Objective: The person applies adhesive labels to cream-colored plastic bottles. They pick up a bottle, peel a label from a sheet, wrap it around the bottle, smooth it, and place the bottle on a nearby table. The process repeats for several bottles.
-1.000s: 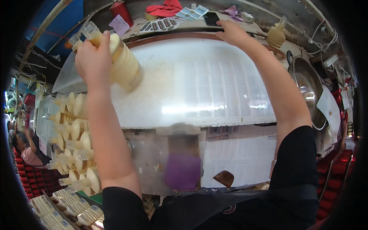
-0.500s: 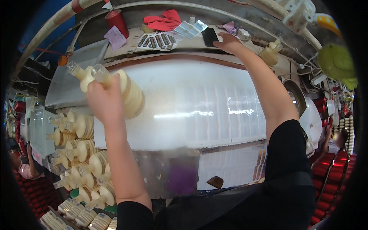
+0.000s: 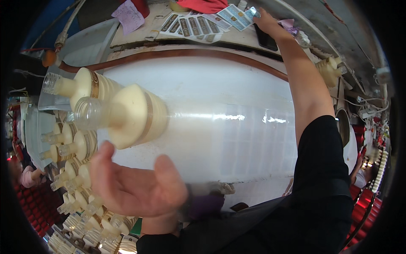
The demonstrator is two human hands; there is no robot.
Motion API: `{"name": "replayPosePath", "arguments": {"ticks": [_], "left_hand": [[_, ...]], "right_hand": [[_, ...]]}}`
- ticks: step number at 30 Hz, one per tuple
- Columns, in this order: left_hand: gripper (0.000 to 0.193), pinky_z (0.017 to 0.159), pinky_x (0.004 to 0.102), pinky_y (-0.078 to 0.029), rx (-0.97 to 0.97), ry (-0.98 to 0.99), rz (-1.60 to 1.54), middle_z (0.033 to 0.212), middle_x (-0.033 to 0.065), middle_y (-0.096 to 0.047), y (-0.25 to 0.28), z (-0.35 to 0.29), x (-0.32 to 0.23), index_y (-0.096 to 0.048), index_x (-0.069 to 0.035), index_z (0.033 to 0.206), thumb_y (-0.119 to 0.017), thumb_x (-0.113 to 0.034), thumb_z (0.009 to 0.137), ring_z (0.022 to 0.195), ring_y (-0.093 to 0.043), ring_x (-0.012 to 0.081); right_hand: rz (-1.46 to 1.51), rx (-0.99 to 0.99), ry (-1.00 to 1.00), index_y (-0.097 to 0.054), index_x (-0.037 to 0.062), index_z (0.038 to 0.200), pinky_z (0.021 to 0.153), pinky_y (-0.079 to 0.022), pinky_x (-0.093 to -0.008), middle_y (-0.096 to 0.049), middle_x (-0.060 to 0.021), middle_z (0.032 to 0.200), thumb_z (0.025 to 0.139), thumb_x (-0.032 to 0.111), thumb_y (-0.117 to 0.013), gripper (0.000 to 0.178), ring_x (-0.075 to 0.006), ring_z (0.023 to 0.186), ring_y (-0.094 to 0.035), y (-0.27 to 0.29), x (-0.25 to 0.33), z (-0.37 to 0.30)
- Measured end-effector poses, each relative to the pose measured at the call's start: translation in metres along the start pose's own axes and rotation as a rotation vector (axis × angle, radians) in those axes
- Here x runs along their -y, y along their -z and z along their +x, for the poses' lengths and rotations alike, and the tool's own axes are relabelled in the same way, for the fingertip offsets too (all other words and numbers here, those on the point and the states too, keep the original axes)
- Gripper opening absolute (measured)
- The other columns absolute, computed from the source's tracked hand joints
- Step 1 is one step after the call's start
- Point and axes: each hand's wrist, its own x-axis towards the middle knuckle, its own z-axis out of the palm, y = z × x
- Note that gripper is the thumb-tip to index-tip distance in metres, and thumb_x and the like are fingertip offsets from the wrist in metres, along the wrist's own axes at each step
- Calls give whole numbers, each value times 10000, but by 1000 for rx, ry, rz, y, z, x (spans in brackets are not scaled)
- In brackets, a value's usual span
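Observation:
My left hand (image 3: 137,186) is held palm up with its fingers spread and nothing in them. Just beyond it lies a ribbed cream bottle (image 3: 131,114) with a clear threaded neck and a brownish band, on its side on the white worktop (image 3: 194,101). A second cream bottle (image 3: 91,84) of the same kind lies behind it. At the back ledge my right hand (image 3: 267,23) reaches far out, its fingertips closed at the right corner of a shiny blue label sheet (image 3: 237,17). A black phone (image 3: 265,39) lies beneath that wrist.
Sheets of dark oval-edged labels (image 3: 190,26), a red cloth (image 3: 205,5) and a handwritten pink note (image 3: 128,17) lie on the ledge. Stacked cream bottles (image 3: 80,144) fill the left side. Another bottle (image 3: 329,72) stands at the right. A brown hose (image 3: 177,53) borders the worktop.
My left hand has let go of the bottle, drawn back toward me and opened. My right hand has moved from beyond the phone to the blue label sheet. The view has shifted closer.

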Motion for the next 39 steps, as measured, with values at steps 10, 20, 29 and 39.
{"name": "replayPosePath", "arguments": {"ticks": [10, 20, 29, 39], "left_hand": [[390, 959, 413, -490, 283, 122, -148, 1247, 199, -549, -11, -9, -7, -608, -7, 1170, -689, -5, 789, 1148, -557, 325], [822, 1017, 410, -480, 444, 953, -796, 1357, 232, -543, -92, -26, -32, -323, 19, 1513, -786, -87, 841, 1241, -551, 306], [359, 910, 371, -539, 593, 1448, -1012, 1175, 100, -671, -85, -39, -48, -575, -1, 1274, -688, -81, 943, 1034, -652, 183], [274, 807, 311, -554, 626, 1358, -929, 1107, 84, -697, -77, -54, -62, -593, -8, 1225, -657, -64, 964, 942, -677, 152]], "right_hand": [[44, -203, -54, -564, 134, 1407, 1007, -509, -460, -676, -179, 1289, 900, 286, -638, 534, -370, 1172, -654, 1, 27, -6], [1177, 220, -234, -623, 26, 1151, 693, -607, -300, -693, -54, 999, 879, 63, -692, 283, -135, 846, -687, 114, 47, -227], [1260, 627, -213, -610, 68, 1054, 740, -556, -262, -650, -1, 964, 864, 4, -706, 222, -86, 857, -642, 142, 60, -365], [1251, 678, -116, -667, 42, 1151, 754, -500, -247, -679, -4, 1011, 939, 126, -681, 228, -66, 873, -600, 151, 43, -383]]}}
